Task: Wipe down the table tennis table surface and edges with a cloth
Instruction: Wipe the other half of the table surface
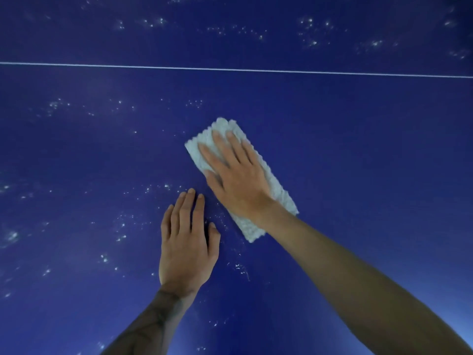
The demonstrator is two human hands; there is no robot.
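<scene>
cloth [202,155] looks light, soft and limp: a folded strip lying flat on the blue table [332,149], mid-view. better driven by flat palm pressure than a pinch. right hand [235,175] lies flat on it, fingers [220,142] straight, slightly spread, pressing down. left hand [185,242] is just beside it, fingers straight and close together on bare table, holding nothing.

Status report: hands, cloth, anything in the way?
Right hand flat, pressing folded white fluffy cloth on blue table tennis table. Left hand flat alongside. White specks all around.
</scene>
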